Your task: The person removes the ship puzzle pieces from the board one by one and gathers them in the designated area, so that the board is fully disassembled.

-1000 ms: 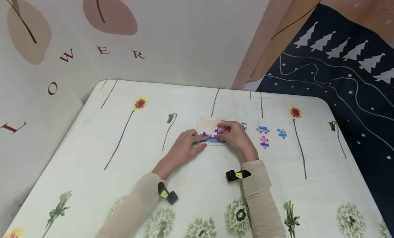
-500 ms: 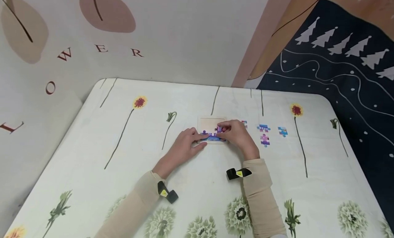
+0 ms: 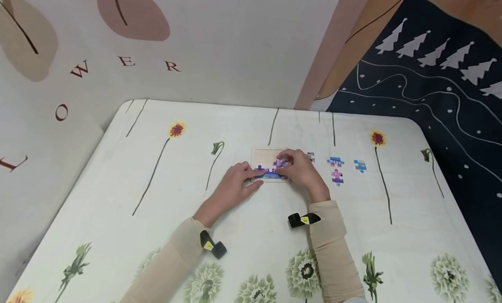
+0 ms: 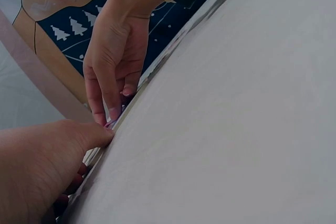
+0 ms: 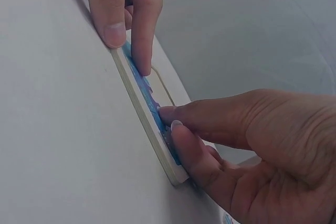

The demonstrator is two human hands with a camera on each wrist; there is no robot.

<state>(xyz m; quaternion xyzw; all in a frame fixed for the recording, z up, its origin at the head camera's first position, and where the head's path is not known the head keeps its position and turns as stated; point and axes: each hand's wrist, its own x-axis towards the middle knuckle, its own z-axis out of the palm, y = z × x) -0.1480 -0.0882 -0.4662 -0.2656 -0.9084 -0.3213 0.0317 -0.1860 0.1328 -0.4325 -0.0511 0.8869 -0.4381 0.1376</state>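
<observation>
A small wooden puzzle tray [image 3: 264, 155] lies on the flowered tablecloth [image 3: 251, 233], with blue and purple pieces [image 3: 268, 173] fitted along its near side. My left hand [image 3: 254, 176] rests at the tray's near left corner, thumb against the edge [image 5: 112, 29] and a straight finger on top. My right hand [image 3: 282, 163] curls over the tray's right part and pinches a pink-purple puzzle piece [image 3: 280, 162] down among the fitted ones. Seen from the right wrist, its fingertips [image 5: 169, 114] press on the tray's [image 5: 151, 129] top. The left wrist view shows both hands [image 4: 113, 72] at the tray's edge.
Loose puzzle pieces lie right of the tray: a small one [image 3: 310, 156], a blue-pink one [image 3: 335, 162], a pink one [image 3: 337, 176] and a blue one [image 3: 359, 165]. Walls stand behind and to the left of the table, and a dark tree-patterned cloth [image 3: 431, 85] hangs at the right.
The right hand has shifted the pink-purple piece slightly farther into the tray. The left hand has stayed at the tray's corner.
</observation>
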